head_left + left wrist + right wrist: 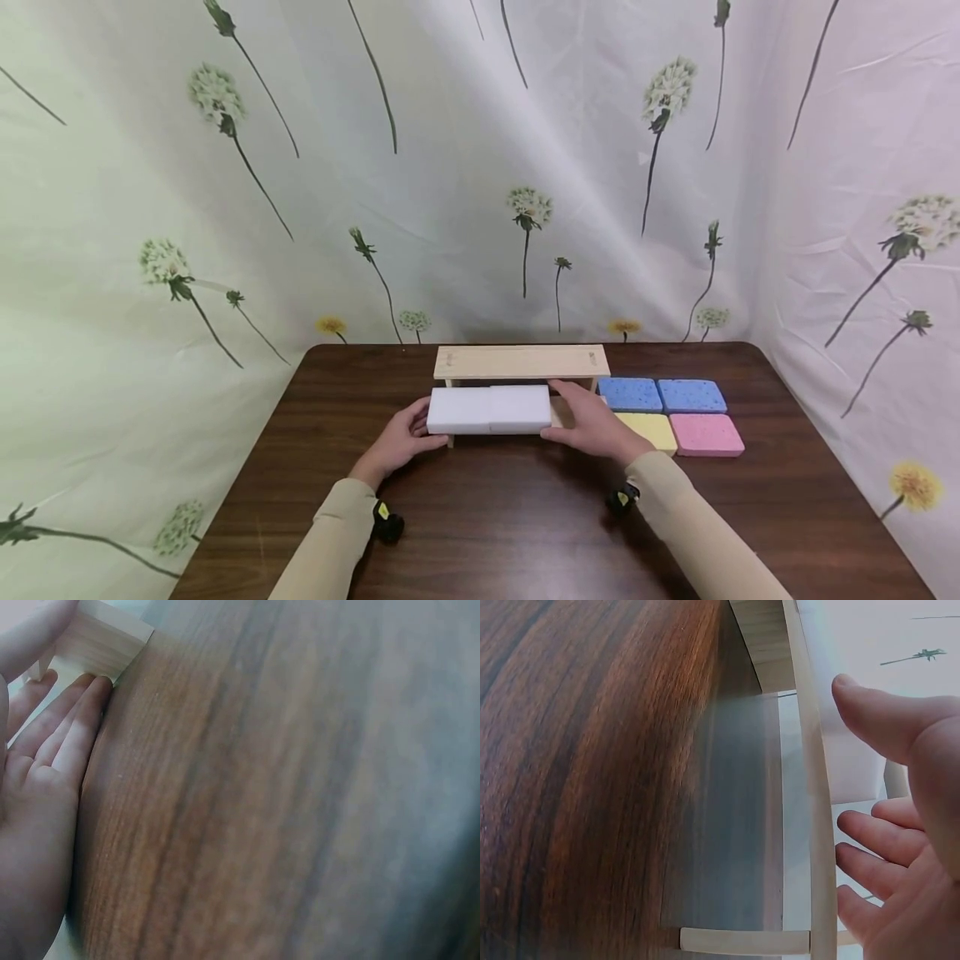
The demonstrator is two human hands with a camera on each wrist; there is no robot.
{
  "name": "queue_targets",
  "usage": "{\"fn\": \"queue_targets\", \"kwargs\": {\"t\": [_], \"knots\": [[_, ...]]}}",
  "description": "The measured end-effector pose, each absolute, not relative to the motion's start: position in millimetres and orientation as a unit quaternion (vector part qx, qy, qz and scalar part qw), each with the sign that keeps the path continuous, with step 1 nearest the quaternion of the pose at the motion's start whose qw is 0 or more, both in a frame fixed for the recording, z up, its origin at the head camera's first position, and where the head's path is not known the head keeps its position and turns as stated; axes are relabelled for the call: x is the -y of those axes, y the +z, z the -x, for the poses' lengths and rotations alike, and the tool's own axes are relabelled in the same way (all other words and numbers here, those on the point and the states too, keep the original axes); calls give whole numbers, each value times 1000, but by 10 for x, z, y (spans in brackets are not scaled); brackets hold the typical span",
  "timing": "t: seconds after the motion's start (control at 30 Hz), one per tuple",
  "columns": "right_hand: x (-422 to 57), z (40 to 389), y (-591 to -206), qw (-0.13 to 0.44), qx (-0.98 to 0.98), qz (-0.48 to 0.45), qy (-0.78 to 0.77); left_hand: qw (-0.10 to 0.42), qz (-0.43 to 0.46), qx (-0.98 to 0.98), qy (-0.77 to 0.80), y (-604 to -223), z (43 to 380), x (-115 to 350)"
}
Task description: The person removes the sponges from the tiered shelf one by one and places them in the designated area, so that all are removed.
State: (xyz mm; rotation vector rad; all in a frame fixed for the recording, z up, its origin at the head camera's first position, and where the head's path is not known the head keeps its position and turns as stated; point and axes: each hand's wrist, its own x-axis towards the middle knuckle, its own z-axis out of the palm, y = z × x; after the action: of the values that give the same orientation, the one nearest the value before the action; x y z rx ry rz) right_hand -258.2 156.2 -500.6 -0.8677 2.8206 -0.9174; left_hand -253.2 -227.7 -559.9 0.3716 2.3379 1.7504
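Two white rectangular blocks lie end to end in front of me, the left block [459,411] meeting the right block [520,409] in a seam. They cover most of the lower front board of a pale wooden stepped rack [522,362]. At the left end, my left hand [399,443] holds the block with thumb in front and fingers behind. My right hand [594,423] grips the opposite end the same way. In the right wrist view, the thumb overlaps the white block [847,761] beside the board's edge. The left wrist view shows extended fingers [71,735] near pale wood.
Right of the rack lie two blue sponges [692,397], a yellow sponge [651,432] partly behind my right hand, and a pink sponge [707,435]. All rest on a dark wooden table [480,533]. A dandelion-patterned curtain [465,192] hangs around the back and sides.
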Motion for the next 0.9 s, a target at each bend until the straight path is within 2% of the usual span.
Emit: {"fn": "queue_targets", "kwargs": {"t": [0.9], "knots": [[-1514, 2582, -5038, 16, -913, 270, -306, 95, -122, -785, 600, -5613, 2529, 2272]]}}
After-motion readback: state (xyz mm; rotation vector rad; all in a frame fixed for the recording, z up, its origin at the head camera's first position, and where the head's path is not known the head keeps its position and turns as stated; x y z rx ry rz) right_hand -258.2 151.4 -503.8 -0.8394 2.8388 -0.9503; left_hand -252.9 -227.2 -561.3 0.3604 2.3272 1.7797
